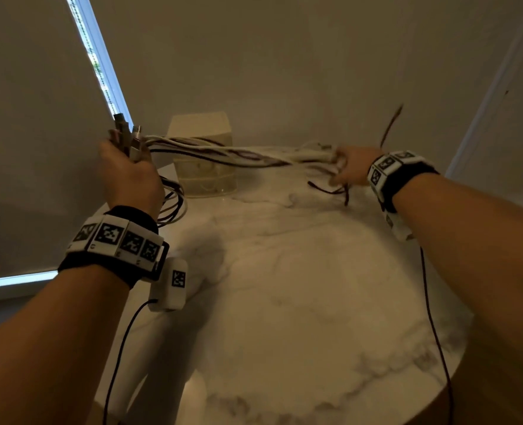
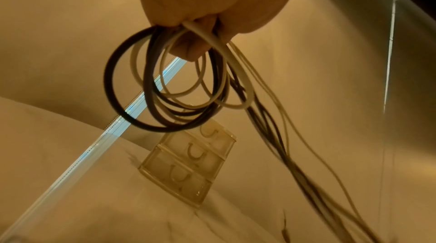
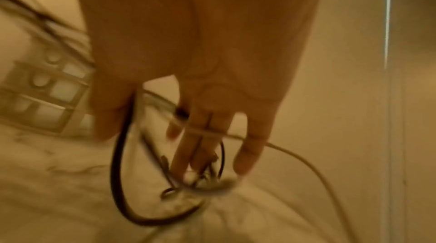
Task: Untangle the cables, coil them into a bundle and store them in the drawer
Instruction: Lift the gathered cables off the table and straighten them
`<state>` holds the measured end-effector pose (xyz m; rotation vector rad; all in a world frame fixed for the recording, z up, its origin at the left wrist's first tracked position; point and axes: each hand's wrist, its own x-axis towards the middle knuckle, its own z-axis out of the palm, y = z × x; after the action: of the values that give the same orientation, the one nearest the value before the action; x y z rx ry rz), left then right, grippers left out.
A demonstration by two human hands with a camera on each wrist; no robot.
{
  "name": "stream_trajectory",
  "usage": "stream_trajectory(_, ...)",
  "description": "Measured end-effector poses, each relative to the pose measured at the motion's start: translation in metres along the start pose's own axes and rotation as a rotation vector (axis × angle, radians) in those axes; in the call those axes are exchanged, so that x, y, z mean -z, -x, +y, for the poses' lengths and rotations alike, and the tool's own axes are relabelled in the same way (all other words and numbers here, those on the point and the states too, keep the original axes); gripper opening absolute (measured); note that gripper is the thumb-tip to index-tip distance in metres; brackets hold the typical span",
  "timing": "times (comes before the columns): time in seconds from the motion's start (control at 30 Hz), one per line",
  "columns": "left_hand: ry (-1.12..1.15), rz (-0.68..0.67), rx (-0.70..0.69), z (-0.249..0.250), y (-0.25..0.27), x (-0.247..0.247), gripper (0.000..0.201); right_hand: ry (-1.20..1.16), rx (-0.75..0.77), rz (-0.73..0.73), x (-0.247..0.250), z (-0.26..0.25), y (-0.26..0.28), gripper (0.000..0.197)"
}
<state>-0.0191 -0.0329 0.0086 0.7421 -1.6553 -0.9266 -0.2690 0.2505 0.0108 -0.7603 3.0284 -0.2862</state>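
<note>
Several white and dark cables [image 1: 238,154] stretch between my two hands above the round marble table [image 1: 300,286]. My left hand [image 1: 125,167] grips one end of the bunch, plug ends sticking up from the fist. Coiled loops [image 2: 169,83] hang below that hand. My right hand [image 1: 346,170] holds the other end at the back right, loose cable ends [image 3: 200,172] running through its fingers. One dark end whips up in the air [image 1: 392,124]. A small clear drawer unit [image 1: 205,167] stands at the back of the table, its drawers closed.
A cream box [image 1: 201,125] sits on top of the drawer unit. Walls stand close behind the table, and a roller blind with a bright window strip [image 1: 100,62] is at the left. Thin sensor leads hang from both wrist bands.
</note>
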Motion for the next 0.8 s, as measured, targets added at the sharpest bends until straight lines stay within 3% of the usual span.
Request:
stream_trajectory(0.07,0.006,0.008,0.022,-0.001,-0.001,0.001,0.037,0.026,-0.043,-0.215,-0.028,0.005,0.003,0.067)
stream_trajectory(0.23,0.064,0.14,0.172,-0.012,-0.016,0.015,0.039,0.101,-0.134,-0.207,-0.051,0.031,0.005,0.102)
stream_trajectory(0.27,0.065,0.165,0.195,-0.015,-0.019,0.018,0.04,0.094,-0.137,-0.202,-0.049,0.037,0.006,0.098)
stream_trajectory(0.33,0.047,0.161,0.216,-0.019,-0.018,0.02,0.04,0.017,-0.098,-0.098,-0.044,0.041,0.005,0.059)
stream_trajectory(0.4,0.03,0.123,0.224,-0.022,-0.01,0.015,0.037,-0.072,-0.065,0.143,-0.04,0.038,0.001,0.036)
stream_trajectory(0.47,0.029,0.1,0.229,-0.024,-0.002,0.008,0.036,-0.165,-0.061,0.422,-0.034,0.026,0.001,0.035)
stream_trajectory(0.53,0.037,0.095,0.234,-0.025,0.001,0.005,0.036,-0.172,-0.038,0.495,-0.026,0.016,0.0,0.048)
stream_trajectory(0.6,0.046,0.099,0.233,-0.027,-0.002,0.007,0.036,-0.105,-0.054,0.247,-0.024,0.014,-0.002,0.076)
stream_trajectory(0.67,0.049,0.093,0.242,-0.028,-0.004,0.01,0.036,-0.038,-0.139,-0.023,-0.028,0.017,-0.001,0.087)
stream_trajectory(0.73,0.041,0.088,0.258,-0.03,-0.005,0.012,0.036,-0.037,-0.181,-0.129,-0.037,0.021,0.002,0.087)
stream_trajectory(0.8,0.031,0.089,0.274,-0.032,-0.003,0.014,0.036,-0.065,-0.161,-0.136,-0.044,0.021,0.006,0.083)
